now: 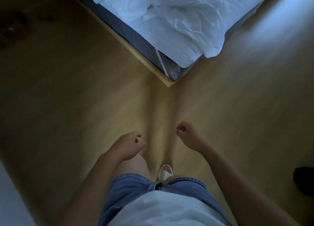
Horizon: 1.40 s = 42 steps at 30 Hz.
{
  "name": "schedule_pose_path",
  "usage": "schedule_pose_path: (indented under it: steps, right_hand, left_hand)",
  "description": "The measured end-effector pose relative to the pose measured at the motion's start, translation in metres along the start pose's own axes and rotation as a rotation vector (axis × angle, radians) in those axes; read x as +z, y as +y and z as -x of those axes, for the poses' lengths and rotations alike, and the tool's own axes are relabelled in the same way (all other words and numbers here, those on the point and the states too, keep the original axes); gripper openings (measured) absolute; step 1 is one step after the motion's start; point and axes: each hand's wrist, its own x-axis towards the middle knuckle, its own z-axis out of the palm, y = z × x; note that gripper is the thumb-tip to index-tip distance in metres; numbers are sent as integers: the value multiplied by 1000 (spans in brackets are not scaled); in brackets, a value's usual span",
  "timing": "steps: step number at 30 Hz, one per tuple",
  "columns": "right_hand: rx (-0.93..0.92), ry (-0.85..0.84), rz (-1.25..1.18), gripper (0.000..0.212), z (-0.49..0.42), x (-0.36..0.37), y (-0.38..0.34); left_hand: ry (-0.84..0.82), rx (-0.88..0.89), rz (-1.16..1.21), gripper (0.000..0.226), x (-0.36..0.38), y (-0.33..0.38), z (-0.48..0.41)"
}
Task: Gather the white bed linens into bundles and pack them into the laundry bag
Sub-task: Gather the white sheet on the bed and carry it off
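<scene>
Person stands off the bed corner (171,72), well short of it. Left hand (129,144) loosely curled, empty; right hand (188,135) curled tighter, also empty. White linens (178,21) lie rumpled on the mattress, spreading away from the near corner with no clear long axis. One flap (212,50) overhangs the edge.

Risk: a one-sided pull could slide the linens onto the floor (85,98). Laundry bag not in view.

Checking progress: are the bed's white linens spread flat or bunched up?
Bunched up: the white linens lie crumpled in heaped folds atop the mattress.
</scene>
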Motion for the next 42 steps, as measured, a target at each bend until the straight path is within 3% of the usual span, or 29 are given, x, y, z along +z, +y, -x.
schedule_pose_path:
  steps: [7, 17, 20, 27, 35, 39, 42]
  right_hand:
    - [-8, 8, -77, 11, -153, -38, -83]
    - [-31, 50, -30, 12, -337, -126, -227]
    - [-11, 50, -62, 9, -390, -143, -254]
    - [-48, -40, -6, 15, -542, -197, -330]
    - [-90, -73, 87, 24, -684, -231, -433]
    - [-76, 45, 164, 38, -764, -228, -473]
    - [-3, 123, 202, 43, -817, -223, -497]
  left_hand:
    - [-49, 33, 52, 50, -107, 44, -129]
    - [86, 146, -32, 46, -343, 120, -314]
    - [24, 177, -27, 46, -379, 141, -363]
    - [-48, 25, 33, 48, -458, 144, -453]
    - [90, -36, 194, 57, -578, 143, -569]
    - [154, 24, 113, 67, -648, 156, -661]
    - [151, 91, -95, 67, -696, 172, -728]
